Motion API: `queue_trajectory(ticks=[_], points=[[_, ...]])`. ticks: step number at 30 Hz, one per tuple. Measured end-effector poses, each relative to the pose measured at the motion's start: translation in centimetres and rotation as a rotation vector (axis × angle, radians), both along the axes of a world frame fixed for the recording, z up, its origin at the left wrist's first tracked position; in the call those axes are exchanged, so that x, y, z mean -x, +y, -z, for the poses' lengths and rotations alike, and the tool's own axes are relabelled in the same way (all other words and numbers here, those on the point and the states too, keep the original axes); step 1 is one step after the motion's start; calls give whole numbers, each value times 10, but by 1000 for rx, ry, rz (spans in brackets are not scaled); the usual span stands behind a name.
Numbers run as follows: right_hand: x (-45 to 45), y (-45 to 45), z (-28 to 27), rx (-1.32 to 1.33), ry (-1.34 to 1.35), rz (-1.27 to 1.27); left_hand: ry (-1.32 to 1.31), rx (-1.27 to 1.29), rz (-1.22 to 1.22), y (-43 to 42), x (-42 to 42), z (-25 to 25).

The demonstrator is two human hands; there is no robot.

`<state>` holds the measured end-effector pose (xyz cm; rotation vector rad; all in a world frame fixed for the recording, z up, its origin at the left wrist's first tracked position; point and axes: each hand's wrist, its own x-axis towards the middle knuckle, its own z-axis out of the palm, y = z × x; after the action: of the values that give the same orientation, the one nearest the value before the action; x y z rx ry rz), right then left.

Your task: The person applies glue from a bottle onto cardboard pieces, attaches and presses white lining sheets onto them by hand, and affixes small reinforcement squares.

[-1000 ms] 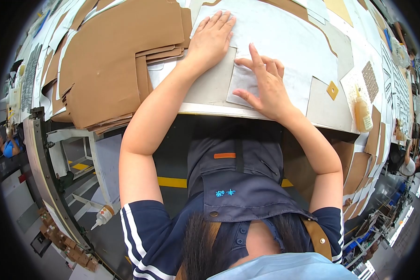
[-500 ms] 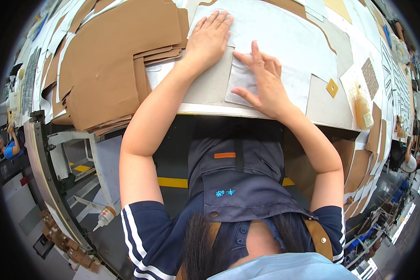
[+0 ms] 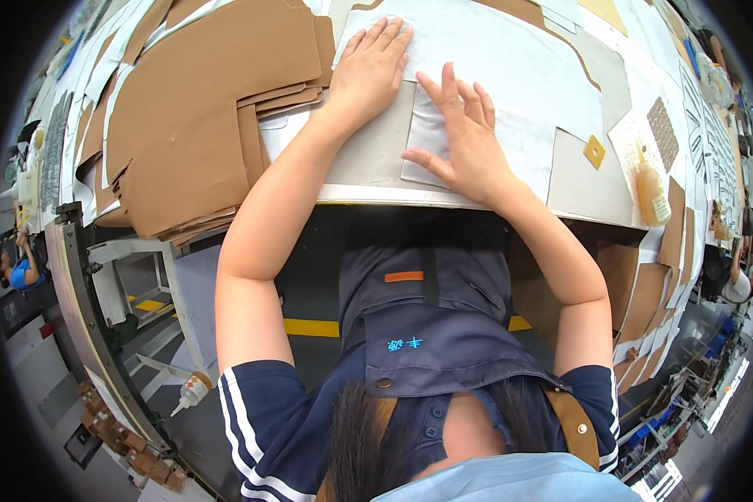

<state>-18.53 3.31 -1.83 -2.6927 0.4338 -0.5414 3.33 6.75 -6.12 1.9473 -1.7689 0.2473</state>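
A large whitish cut sheet (image 3: 510, 75) lies over the grey tabletop, with brown edging showing along its far side. My left hand (image 3: 372, 71) rests flat on its left part, fingers stretched out. Over the sheet's lower section, near the table's front edge, is my right hand (image 3: 468, 146), with fingers and thumb spread and nothing in them. Whether its palm presses on the sheet, I cannot tell. To the left of my left hand sits a stack of brown leather-like pieces (image 3: 192, 117), cut with notched corners.
Right of the sheet are a small yellow square plate (image 3: 594, 152) with a hole, a bottle of yellowish liquid (image 3: 651, 192) and a brown textured patch (image 3: 663, 125). A nozzle bottle (image 3: 192, 391) hangs low by the metal frame (image 3: 79, 284). Other people are at both far edges.
My right hand has shifted slightly left, its thumb reaching farther out to the left. My left hand stays flat on the sheet, almost unmoved.
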Motion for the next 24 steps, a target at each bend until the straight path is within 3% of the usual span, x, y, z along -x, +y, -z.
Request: queue_trajectory(ticks=[2, 5, 8, 24], points=[[0, 2, 0, 3, 53, -4, 0, -3, -1, 0, 0, 1], [2, -8, 6, -140, -124, -30, 5, -6, -1, -1, 0, 0], [11, 3, -8, -37, -128, -5, 19, 9, 6, 1, 0, 1], [23, 15, -11, -46, -110, -43, -10, 73, -8, -4, 1, 10]])
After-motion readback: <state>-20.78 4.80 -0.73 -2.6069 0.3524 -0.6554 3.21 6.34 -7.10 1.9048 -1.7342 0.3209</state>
